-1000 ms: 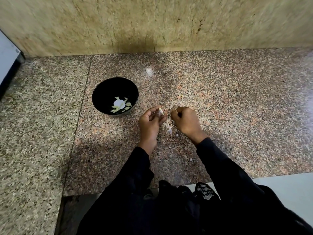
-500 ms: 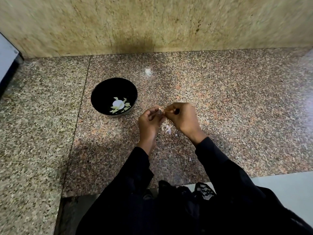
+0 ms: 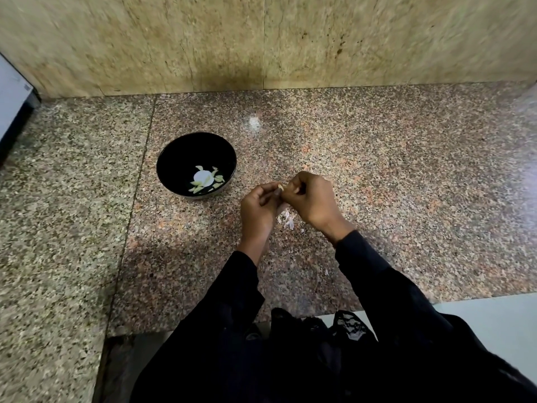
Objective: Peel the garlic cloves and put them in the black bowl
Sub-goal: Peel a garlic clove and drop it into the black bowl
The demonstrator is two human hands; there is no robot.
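We see the garlic clove (image 3: 280, 187) pinched in the curled fingertips of the left hand (image 3: 258, 209), with the right hand (image 3: 312, 199) touching it and picking at its skin. Its long axis is too small to tell. The black bowl (image 3: 174, 152) sits to the left, toward the counter's (image 3: 406, 170) back edge, nearer the left hand.

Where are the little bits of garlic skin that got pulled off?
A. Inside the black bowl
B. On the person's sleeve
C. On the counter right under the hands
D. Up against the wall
C: the pale skin scraps lie on the speckled counter just below the left hand and right hand, which hold a garlic clove.
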